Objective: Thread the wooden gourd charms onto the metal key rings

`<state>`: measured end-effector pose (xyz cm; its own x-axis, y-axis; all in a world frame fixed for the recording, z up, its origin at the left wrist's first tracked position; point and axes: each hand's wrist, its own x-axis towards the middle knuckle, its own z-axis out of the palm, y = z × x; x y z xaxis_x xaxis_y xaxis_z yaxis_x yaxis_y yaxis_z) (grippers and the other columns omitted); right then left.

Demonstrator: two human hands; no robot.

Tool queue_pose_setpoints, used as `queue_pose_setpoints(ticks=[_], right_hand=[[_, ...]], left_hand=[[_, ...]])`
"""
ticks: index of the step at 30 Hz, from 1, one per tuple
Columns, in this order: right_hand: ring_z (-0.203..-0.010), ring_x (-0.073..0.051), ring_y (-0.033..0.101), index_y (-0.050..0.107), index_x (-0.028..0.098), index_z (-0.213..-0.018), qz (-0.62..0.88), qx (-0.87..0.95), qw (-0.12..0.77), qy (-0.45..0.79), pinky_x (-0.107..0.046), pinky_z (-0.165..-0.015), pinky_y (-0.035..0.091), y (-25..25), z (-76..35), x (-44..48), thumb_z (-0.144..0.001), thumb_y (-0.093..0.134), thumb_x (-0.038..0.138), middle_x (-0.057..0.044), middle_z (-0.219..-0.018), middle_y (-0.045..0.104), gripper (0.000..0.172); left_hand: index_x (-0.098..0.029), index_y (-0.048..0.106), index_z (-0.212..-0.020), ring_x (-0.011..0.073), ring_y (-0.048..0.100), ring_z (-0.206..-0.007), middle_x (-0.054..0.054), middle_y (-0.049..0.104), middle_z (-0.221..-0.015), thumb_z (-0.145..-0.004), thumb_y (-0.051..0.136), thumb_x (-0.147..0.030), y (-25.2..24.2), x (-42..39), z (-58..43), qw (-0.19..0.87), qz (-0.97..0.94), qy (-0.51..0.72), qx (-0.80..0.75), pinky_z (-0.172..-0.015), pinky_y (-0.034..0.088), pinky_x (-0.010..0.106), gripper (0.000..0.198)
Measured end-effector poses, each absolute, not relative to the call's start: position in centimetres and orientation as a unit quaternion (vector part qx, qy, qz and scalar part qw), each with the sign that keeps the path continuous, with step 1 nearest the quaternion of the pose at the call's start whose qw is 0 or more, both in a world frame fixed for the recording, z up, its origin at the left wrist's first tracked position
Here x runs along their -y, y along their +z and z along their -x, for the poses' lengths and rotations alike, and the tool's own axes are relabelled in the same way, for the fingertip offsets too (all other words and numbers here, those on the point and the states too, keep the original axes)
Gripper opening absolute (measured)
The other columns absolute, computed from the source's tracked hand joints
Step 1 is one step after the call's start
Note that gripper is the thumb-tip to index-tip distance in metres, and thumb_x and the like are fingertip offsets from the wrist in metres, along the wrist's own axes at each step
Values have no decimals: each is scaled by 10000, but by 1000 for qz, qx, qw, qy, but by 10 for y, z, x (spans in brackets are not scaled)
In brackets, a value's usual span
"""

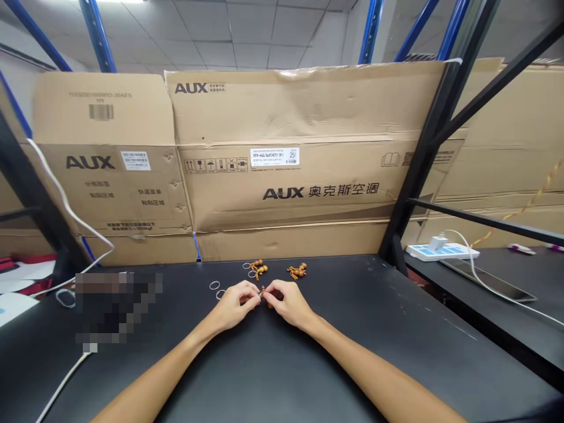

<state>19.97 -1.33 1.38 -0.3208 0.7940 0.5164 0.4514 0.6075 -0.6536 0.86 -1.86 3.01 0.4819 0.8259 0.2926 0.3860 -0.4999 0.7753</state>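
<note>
In front of me, both hands meet low over the black table. The fingertips of my left hand are pinched together on what looks like a metal ring, mostly hidden by the fingers. My right hand pinches a small brown gourd-shaped pendant, of which only bits show between the fingers. Just beyond, two similar pendants lie beside metal rings. Further right is a small cluster of brown pendants. Near my left hand rest a loose ring and another ring, partly covered by that hand.
Large cardboard boxes wall off the back of the black table. A dark rack post rises at the right. Beyond it are a white power strip and a flat dark device. White cables run along the left, near a blurred-out patch.
</note>
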Motion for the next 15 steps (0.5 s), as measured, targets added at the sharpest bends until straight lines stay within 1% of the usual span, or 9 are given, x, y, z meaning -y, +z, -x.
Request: queue_pose_setpoints(ticks=[4, 9, 12, 15], right_hand=[[-649, -139, 599, 649, 183, -730, 388, 796, 418, 203, -238, -628, 466, 14, -199, 15, -836, 574, 213, -15, -721, 673, 133], [-651, -142, 604, 657, 187, -764, 380, 801, 412, 208, -244, -627, 469, 14, -200, 15, -848, 556, 221, -18, -730, 678, 135], [-669, -145, 604, 642, 188, -757, 377, 808, 412, 187, -248, -638, 468, 14, -201, 15, -846, 549, 218, -21, -747, 677, 133], [-660, -134, 598, 626, 192, -808, 365, 815, 409, 187, -241, -643, 463, 13, -201, 15, -850, 547, 231, -11, -768, 671, 97]], left_hand=[[-174, 680, -692, 173, 590, -812, 62, 624, -946, -872, 513, -408, 34, 22, -11, 314, -798, 331, -394, -759, 466, 270, 339], [-186, 697, -742, 201, 595, -927, 77, 634, -1049, -870, 521, -370, 34, 21, -9, 298, -809, 333, -381, -836, 455, 294, 285], [-190, 703, -746, 206, 598, -932, 78, 649, -1040, -868, 521, -372, 33, 20, -9, 301, -809, 333, -379, -847, 457, 303, 285], [-189, 709, -744, 202, 605, -896, 75, 661, -1012, -865, 524, -373, 33, 20, -9, 297, -807, 337, -383, -819, 463, 298, 288]])
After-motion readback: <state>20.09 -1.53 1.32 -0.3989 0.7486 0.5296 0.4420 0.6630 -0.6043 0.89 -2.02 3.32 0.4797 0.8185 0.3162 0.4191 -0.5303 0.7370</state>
